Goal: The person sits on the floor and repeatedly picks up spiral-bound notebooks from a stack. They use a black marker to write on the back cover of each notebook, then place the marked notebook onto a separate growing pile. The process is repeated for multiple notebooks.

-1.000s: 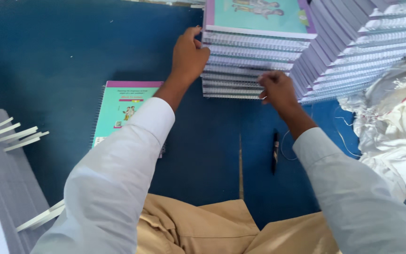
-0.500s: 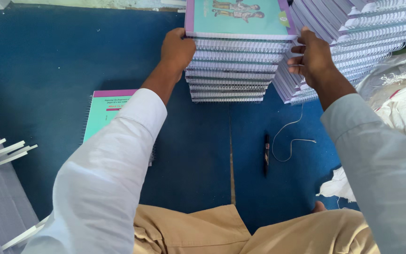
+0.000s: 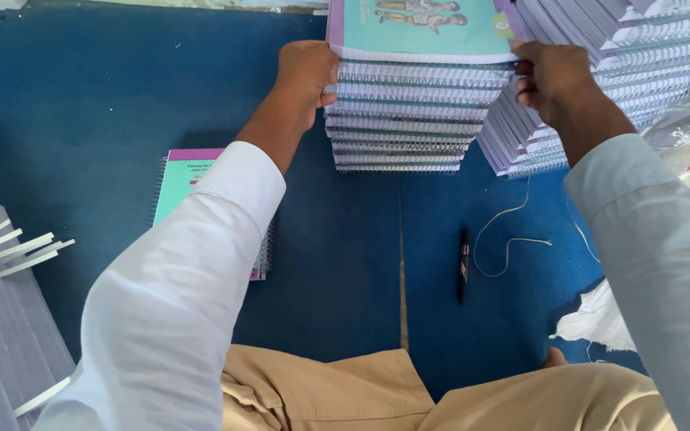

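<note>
Squarely in front of the person stands a stack of spiral-bound notebooks, its top cover teal with a purple edge. The left hand is clamped on the stack's upper left side, fingers curled against the bindings; the right hand grips the upper right side, wedged between this stack and a leaning pile of notebooks beside it. To do this well, I judge both hands should press inward evenly and stay level, so the upper books do not slide off or catch the leaning pile. The surface is a blue floor mat. On it lie a single teal notebook by the left sleeve, a black pen, a loose white string, and white strips at the left edge.
</note>
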The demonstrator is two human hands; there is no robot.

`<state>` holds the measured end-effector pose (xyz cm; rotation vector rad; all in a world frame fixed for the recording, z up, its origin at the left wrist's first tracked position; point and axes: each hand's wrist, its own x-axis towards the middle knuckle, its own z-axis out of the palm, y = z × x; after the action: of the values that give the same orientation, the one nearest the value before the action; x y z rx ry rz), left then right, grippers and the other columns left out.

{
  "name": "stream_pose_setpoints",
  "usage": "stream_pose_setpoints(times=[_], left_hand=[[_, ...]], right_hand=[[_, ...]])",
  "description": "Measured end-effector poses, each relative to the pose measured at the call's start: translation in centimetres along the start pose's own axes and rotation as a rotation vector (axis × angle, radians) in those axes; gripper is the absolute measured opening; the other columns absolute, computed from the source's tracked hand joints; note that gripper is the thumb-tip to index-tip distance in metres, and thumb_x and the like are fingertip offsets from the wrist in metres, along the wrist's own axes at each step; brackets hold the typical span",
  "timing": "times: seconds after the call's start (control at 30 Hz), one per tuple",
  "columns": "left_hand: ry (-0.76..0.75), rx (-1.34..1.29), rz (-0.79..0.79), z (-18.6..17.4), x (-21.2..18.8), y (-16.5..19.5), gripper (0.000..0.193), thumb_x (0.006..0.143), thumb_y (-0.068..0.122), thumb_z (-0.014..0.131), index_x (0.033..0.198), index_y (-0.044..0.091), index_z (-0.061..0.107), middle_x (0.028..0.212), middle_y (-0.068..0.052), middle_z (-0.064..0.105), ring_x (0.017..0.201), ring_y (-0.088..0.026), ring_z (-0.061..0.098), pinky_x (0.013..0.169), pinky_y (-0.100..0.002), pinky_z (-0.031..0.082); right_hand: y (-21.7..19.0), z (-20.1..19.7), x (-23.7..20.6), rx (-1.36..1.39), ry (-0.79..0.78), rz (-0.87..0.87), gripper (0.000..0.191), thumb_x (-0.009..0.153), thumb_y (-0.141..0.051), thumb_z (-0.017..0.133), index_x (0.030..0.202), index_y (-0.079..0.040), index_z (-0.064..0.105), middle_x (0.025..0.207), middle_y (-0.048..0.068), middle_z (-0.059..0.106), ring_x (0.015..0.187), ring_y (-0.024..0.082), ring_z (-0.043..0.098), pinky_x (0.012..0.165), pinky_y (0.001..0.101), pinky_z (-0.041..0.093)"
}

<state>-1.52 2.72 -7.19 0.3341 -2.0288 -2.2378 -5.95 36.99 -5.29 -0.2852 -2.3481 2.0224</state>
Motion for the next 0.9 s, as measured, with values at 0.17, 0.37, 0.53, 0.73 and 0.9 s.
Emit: stream_pose_setpoints(times=[0.17, 0.37, 0.53, 0.73, 0.9], left_hand=[[0.001, 0.04, 0.052, 0.1, 0.0, -0.5, 0.011, 0.07, 0.008, 0.064, 0.079, 0.008, 0.07, 0.075, -0.001, 0.063, 0.07, -0.015, 0.056, 0.059, -0.033, 0.048], [0.008, 0.069, 0.092, 0.9, 0.1, -1.0, 0.006, 0.073, 0.01, 0.063, 0.072, 0.005, 0.062, 0.072, -0.006, 0.058, 0.066, -0.018, 0.05, 0.056, -0.034, 0.04], [0.003, 0.005, -0.018, 1.1, -0.5, 0.0, 0.017, 0.071, 0.013, 0.067, 0.086, 0.008, 0.065, 0.084, -0.004, 0.058, 0.075, -0.017, 0.054, 0.062, -0.037, 0.05], [0.022, -0.127, -0.077, 1.9, -0.9, 0.0, 0.046, 0.079, 0.028, 0.074, 0.118, 0.008, 0.057, 0.108, -0.01, 0.061, 0.09, -0.023, 0.059, 0.075, -0.046, 0.059], [0.163, -0.397, -0.088, 3.8, -0.3, -1.0, 0.052, 0.084, 0.02, 0.075, 0.123, -0.005, 0.051, 0.118, -0.021, 0.062, 0.094, -0.032, 0.066, 0.079, -0.051, 0.066]], right_hand=[[-0.6, -0.3, -0.1, -0.001, 0.028, -0.024, 0.02, 0.091, -0.019, 0.077, 0.084, -0.004, 0.066, 0.073, 0.002, 0.059, 0.056, 0.011, 0.049, 0.048, 0.0295, 0.04], [-1.7, -0.5, -0.8, 0.007, 0.055, 0.02, 0.022, 0.084, -0.021, 0.078, 0.079, -0.007, 0.061, 0.071, 0.001, 0.054, 0.055, 0.01, 0.041, 0.048, 0.0289, 0.033], [-1.4, -0.9, -1.7, 0.139, -0.009, 0.121, 0.024, 0.08, -0.025, 0.075, 0.079, -0.011, 0.056, 0.075, 0.001, 0.051, 0.059, 0.011, 0.04, 0.054, 0.0293, 0.037], [-0.3, -0.8, -3.2, 0.191, -0.078, 0.219, 0.028, 0.075, -0.032, 0.071, 0.082, -0.012, 0.052, 0.077, 0.0, 0.047, 0.059, 0.011, 0.036, 0.056, 0.0287, 0.034], [0.4, -0.7, -5.0, 0.197, -0.121, 0.22, 0.029, 0.074, -0.032, 0.072, 0.082, -0.012, 0.051, 0.078, 0.001, 0.047, 0.059, 0.012, 0.037, 0.056, 0.0291, 0.034]])
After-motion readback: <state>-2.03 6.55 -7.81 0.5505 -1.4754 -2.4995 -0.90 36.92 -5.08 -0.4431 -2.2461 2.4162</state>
